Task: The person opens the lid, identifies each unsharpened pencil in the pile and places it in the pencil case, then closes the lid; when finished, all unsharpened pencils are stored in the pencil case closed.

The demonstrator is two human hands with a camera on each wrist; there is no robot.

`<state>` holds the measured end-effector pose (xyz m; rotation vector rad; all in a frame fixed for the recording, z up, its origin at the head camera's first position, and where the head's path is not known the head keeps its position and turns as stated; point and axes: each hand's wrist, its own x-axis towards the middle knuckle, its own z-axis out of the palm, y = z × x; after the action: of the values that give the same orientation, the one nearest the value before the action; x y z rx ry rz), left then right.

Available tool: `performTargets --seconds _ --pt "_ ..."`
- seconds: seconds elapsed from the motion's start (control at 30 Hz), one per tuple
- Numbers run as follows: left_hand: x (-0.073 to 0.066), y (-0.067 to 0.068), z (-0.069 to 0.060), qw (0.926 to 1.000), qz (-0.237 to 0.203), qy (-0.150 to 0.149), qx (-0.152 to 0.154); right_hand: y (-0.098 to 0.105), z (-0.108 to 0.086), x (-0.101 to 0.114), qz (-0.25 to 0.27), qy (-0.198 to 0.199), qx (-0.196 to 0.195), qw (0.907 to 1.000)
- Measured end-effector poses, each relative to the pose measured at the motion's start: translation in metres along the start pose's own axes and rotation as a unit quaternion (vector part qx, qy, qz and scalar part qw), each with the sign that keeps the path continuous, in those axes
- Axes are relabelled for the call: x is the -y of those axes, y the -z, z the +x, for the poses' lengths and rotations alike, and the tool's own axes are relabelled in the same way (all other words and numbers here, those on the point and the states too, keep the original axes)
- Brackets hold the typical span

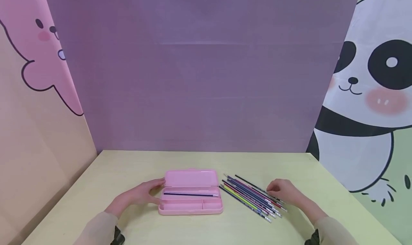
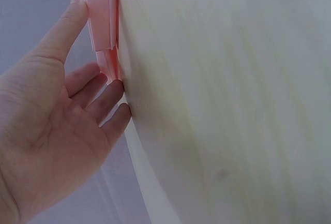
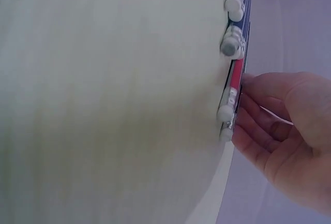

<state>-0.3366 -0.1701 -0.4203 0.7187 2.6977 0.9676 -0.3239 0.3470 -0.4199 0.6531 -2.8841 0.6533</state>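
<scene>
Visibly, pink plastic case [image 1: 193, 212] is touched by wide left grip [image 1: 140, 193]; right grip [image 1: 285, 191], at slim black pencil [image 1: 248, 182], cannot be judged.

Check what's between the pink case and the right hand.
Loose pencils lie between the pink case and the right hand; the head view shows this.

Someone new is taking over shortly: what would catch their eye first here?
The big panda picture dominates the head view's right. On the table, an open pink case sits by the left hand; to the case's right, a bundle of pencils lies by the right hand.
</scene>
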Motion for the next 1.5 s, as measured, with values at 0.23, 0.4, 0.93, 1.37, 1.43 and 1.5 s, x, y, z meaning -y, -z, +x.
performTargets --seconds 0.23,0.4,0.93,1.37,1.43,1.5 --pt "0.000 0.000 -0.001 1.0000 -0.003 0.001 0.000 0.000 0.000 -0.002 -0.004 -0.024 0.006 0.9997" --pt "0.000 0.000 -0.001 1.0000 -0.004 0.000 0.001 0.000 -0.001 -0.002 -0.017 -0.027 -0.005 0.9995" --pt "0.000 0.000 -0.001 1.0000 -0.008 -0.001 0.006 0.010 -0.003 0.003 -0.010 -0.007 -0.034 0.9993" --pt "0.001 -0.002 -0.001 1.0000 0.002 -0.001 0.003 0.005 0.000 0.014 0.056 -0.026 -0.037 0.9974" --pt "0.001 -0.002 0.000 1.0000 0.005 -0.005 0.002 0.004 0.000 0.016 0.067 -0.025 -0.041 0.9966" --pt "0.000 -0.002 0.000 0.9999 0.008 -0.009 0.002 0.003 0.001 0.018 0.069 -0.020 -0.048 0.9963"
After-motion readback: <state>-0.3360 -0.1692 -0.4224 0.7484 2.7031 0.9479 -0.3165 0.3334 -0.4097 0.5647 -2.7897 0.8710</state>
